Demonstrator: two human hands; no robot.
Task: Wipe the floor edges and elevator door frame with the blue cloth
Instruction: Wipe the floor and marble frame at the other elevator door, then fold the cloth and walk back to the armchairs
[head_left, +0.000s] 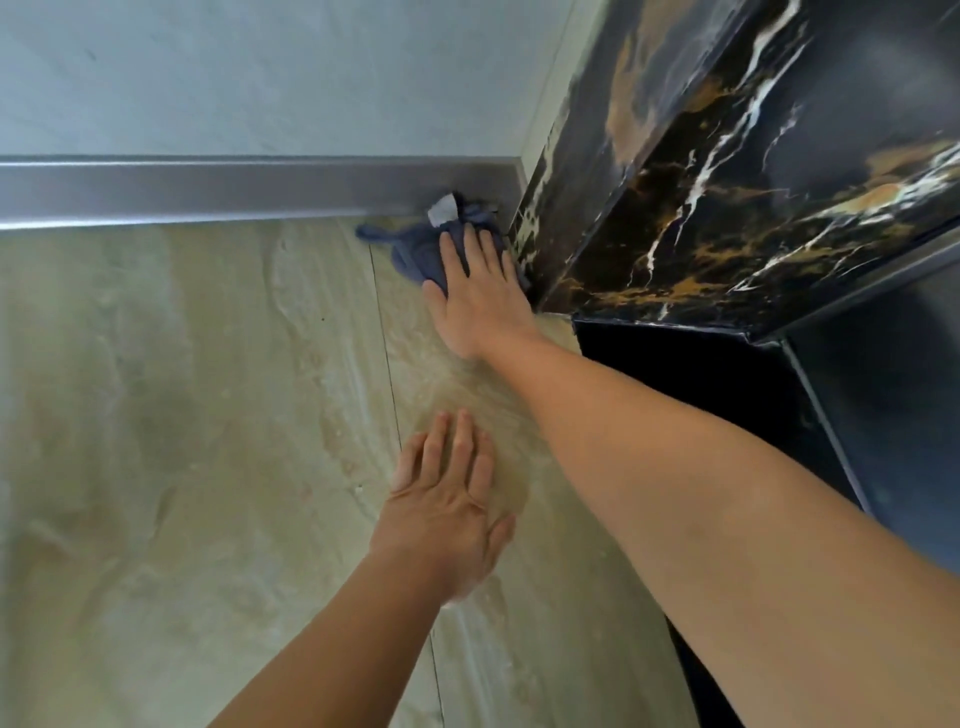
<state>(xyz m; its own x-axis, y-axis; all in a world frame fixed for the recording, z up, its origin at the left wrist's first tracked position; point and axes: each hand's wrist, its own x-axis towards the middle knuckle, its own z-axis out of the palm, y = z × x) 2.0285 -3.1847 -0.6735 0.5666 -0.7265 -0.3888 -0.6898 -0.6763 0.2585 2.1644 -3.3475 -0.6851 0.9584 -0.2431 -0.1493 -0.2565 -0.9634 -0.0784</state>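
The blue cloth (415, 252) lies bunched on the beige floor in the corner where the grey metal skirting (208, 189) meets the black marble elevator door frame (701, 208). A white tag shows at the cloth's far side. My right hand (475, 291) presses flat on the cloth with straight fingers, right beside the frame's base. My left hand (447, 504) rests flat on the floor tile nearer to me, fingers spread, holding nothing.
Beige marbled floor tiles (182, 441) with a thin joint line (387, 338) stretch to the left. A pale wall (260, 73) rises above the skirting. A dark threshold strip (701, 374) and the dark elevator door (893, 405) lie to the right.
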